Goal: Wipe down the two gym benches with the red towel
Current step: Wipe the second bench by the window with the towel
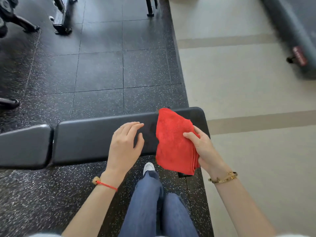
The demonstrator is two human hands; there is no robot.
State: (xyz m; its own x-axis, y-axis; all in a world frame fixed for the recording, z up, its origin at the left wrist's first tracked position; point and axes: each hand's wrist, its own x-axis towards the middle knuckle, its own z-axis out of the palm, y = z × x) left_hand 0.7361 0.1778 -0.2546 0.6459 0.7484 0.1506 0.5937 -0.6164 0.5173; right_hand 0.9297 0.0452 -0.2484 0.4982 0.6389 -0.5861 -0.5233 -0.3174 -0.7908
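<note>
1. On the far left was a short black padded seat piece, just beside the long black padded gym bench, the worktop.
2. The left hand hovered over or lightly touched the worktop, with fingers spread out and nothing in it.
3. The red fluffy folded towel lay across the right end of the worktop, and its near edge hung off the side.
4. The right hand pinched the towel's right edge between thumb and fingers.
5. The towel could slip down to the speckled black rubber floor, because so much hung off.
6. Holding only an edge, the hand might drag the towel bunched up and miss spots.
</note>
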